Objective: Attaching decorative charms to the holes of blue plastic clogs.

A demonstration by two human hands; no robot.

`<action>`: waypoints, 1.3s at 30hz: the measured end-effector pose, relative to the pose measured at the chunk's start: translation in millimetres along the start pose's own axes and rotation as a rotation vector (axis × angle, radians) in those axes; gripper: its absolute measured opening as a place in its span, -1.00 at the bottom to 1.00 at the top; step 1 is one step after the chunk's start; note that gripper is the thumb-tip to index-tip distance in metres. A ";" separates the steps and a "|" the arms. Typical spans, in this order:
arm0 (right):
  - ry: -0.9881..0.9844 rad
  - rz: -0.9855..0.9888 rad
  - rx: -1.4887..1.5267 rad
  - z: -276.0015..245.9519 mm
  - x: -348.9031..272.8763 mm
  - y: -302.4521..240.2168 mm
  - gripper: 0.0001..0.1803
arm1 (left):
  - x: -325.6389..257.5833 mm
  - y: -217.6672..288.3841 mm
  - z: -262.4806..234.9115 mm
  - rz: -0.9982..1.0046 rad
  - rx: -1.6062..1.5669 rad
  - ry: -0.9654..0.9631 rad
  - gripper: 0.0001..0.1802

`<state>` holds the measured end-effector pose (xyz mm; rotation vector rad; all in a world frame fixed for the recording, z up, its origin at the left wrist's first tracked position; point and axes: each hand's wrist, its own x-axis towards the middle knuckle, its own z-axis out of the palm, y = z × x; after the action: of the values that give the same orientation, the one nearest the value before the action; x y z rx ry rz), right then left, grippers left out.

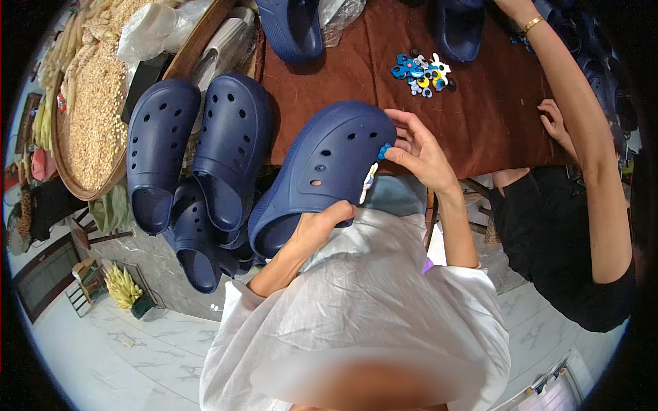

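A navy blue clog (322, 154) with round holes is held over my lap, its toe pointing away from me. My left hand (319, 229) grips it at the foot opening, some fingers hidden inside the shoe. At the toe's right side, my right hand (419, 152) has its thumb pressed on a small blue shoe charm (384, 151), its other fingers behind the clog's edge. Just below that sits a white charm (369, 182) with coloured details on the clog's side. A pile of mixed shoe charms (421, 72) lies on the brown cloth (343, 79) beyond.
Several navy clogs (233, 137) are stacked at my left, and another clog (291, 31) rests on the far cloth. A round tray of grain (99, 130) stands at far left. From the right reaches another person's arm (572, 96) with a bracelet, near one more clog (459, 31).
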<state>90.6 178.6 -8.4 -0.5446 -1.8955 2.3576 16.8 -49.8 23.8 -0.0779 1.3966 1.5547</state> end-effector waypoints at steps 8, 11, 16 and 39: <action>-0.096 -0.007 0.050 6.5 -3.6 -9.3 -0.25 | -2.8 -6.2 -9.9 0.001 0.034 -0.024 -0.82; -0.111 -0.004 0.000 5.0 -3.8 -7.6 -0.25 | -1.7 -5.6 -11.3 -0.014 -0.001 -0.018 -0.85; -0.088 -0.014 0.067 8.3 -2.3 -0.8 -0.22 | -4.2 5.3 -5.7 -0.034 -0.317 -0.011 -0.79; -0.018 0.010 -0.079 12.9 -4.5 5.6 -0.29 | 6.8 -5.3 -33.7 -0.156 -0.385 -0.081 -0.68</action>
<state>91.8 164.0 -10.4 -0.5424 -2.0057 2.3100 -1.1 -72.6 4.7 -0.3449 0.9899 1.6563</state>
